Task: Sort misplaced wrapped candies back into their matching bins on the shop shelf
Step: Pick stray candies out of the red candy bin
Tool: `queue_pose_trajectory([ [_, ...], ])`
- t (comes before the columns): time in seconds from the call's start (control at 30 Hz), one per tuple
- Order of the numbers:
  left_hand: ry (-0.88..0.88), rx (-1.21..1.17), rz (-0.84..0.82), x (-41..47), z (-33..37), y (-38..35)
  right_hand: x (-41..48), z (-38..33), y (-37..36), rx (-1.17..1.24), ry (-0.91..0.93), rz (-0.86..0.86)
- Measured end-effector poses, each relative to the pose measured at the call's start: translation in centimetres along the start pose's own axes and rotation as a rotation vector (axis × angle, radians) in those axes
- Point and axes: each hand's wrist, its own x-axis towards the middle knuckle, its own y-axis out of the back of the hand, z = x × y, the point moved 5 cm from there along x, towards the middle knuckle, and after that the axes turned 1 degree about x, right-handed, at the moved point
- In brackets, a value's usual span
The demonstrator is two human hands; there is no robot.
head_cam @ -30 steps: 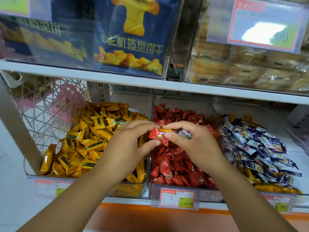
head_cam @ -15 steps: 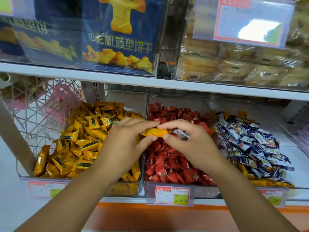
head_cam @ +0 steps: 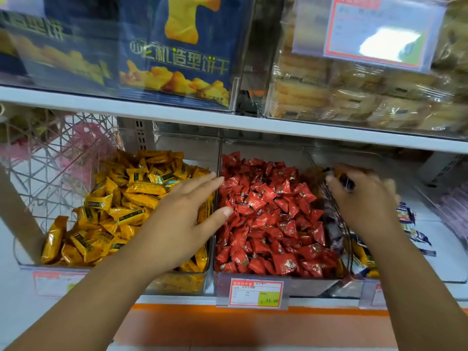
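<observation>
1. Three clear plastic bins point(head_cam: 304, 285) side by side on the white shop shelf point(head_cam: 440, 239): a heap of yellow wrapped candies point(head_cam: 121, 203) at left of the frame, a heap of red wrapped candies point(head_cam: 268, 219) in the middle, blue-and-white wrapped candies point(head_cam: 419, 236) at lower right, mostly hidden.
2. Left hand point(head_cam: 182, 219): flat and spread, holding nothing, hovering across the wall between the yellow and red heaps, fingertips over the red edge.
3. Right hand point(head_cam: 364, 198): blurred, above the right-hand bin at centre right of the frame; grip curled, seemingly pinching a small dark-and-yellow wrapped candy point(head_cam: 340, 177) at the fingertips.
4. Probably the drop into the matching bin. Check the wrapper against the heap beneath before letting go; some yellow wrappers low in that bin too, so colour alone no sure guide.
5. Lower close to the heap, then open the grip. No tossing: light, slippery wrappers likely to skid over the low clear walls.
6. Meanwhile, scan the red heap with the free left hand for strays; pinch single pieces rather than raking.
</observation>
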Motion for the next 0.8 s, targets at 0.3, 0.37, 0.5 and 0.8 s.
queue_pose_trajectory([
  [0.3, -0.003, -0.046, -0.096, -0.4, -0.8, -0.7, -8.8, -13.0, -4.9, 0.156, 0.768, -0.685],
  [0.37, -0.001, -0.025, -0.105, -0.4, -0.7, -0.8, -7.6, -12.7, -6.8, -0.006, 0.735, -0.637],
  [0.5, 0.001, -0.036, -0.134, -0.6, -0.3, -0.7, -3.7, -11.5, -7.1, -0.144, 0.607, -0.530],
  [0.8, -0.060, 0.118, -0.234, -1.7, -1.4, -0.4, -2.4, -9.7, -2.8, -0.058, 0.485, -0.436],
])
